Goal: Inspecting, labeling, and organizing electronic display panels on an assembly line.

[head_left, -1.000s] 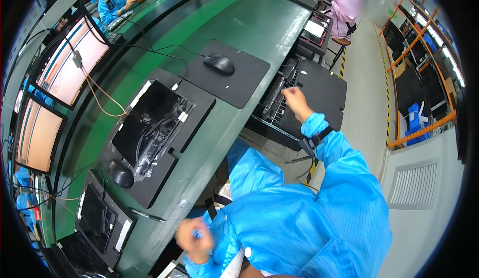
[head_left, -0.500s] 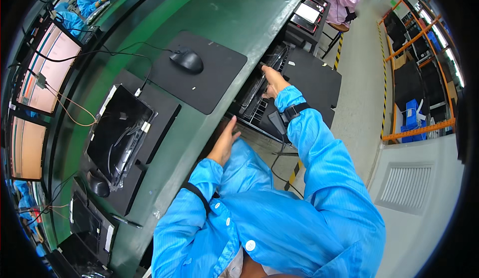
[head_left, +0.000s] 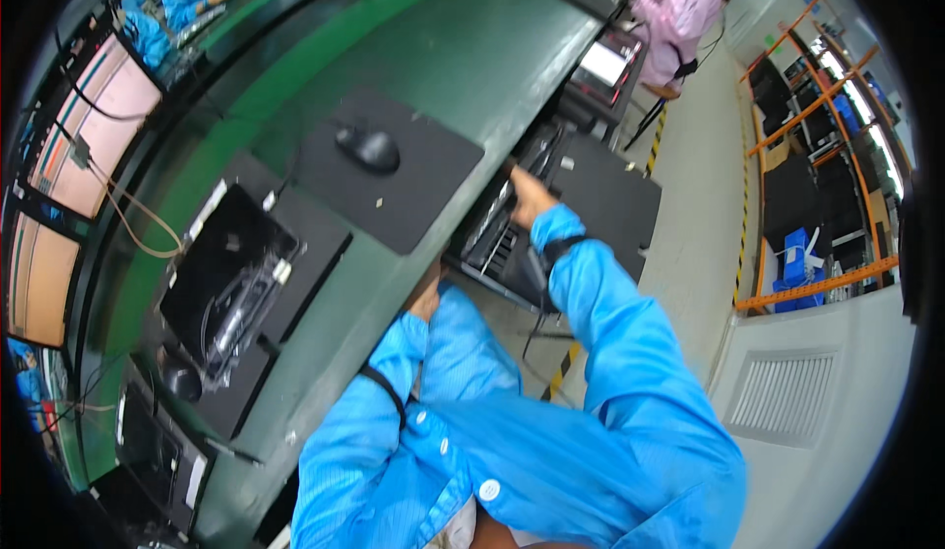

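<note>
Fingers (head_left: 520, 181) of the right hand (head_left: 534, 200) are partly bent around the far end of a long, dark, shiny item (head_left: 481, 238); I cannot tell whether they grip it or only touch it. That item lies along a black slotted rack (head_left: 504, 255), beside a broad black board (head_left: 610, 199), just past the edge of the green desk (head_left: 482, 62). The left hand (head_left: 427, 296) is partly hidden at that edge, so how far its fingers are open, and anything in them, cannot be told. On the desk, a black mouse (head_left: 374, 151) rests on a dark mat (head_left: 433, 180); farther left lies a dark-screened device (head_left: 221, 254) with clear film, near a second mouse (head_left: 180, 375).
</note>
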`<state>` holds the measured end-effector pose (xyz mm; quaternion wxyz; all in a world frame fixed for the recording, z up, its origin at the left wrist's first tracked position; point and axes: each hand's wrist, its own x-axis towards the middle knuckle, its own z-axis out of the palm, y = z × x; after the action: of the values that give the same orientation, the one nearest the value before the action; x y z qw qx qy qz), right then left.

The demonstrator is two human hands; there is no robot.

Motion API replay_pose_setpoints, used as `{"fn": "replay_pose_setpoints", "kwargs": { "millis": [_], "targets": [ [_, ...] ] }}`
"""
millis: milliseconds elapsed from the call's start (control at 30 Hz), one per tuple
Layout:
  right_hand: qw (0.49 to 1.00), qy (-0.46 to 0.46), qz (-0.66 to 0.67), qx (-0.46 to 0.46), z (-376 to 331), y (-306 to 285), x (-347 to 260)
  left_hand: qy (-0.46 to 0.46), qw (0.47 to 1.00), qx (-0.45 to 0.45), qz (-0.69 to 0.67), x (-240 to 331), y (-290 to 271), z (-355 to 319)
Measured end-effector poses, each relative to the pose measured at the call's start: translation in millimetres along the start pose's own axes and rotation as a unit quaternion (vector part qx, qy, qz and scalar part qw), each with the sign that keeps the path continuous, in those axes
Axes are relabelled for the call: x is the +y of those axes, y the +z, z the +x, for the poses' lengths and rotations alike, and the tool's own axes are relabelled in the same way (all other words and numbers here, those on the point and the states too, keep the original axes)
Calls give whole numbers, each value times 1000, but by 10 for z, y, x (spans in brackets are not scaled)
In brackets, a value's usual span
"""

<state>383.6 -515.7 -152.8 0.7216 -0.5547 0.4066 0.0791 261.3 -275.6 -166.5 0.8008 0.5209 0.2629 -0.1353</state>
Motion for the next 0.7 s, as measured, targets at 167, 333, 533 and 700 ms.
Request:
{"fn": "replay_pose_setpoints", "kwargs": {
  "millis": [167, 333, 533, 700],
  "targets": [
    [979, -61, 180, -72, -9, -19, 182, -48, 997, -48, 34, 148, 25, -104],
    [967, -112, 211, -91, -257, -2, 186, -56, 994, -97, -12, 165, -26, -176],
    [956, -122, 243, -110, -462, 37, 114, -41, 991, -128, -1, 249, -25, -257],
    [959, -141, 231, -79, -568, 1, 108, 22, 996, -60, 58, 265, 5, -284]
  ]
}}
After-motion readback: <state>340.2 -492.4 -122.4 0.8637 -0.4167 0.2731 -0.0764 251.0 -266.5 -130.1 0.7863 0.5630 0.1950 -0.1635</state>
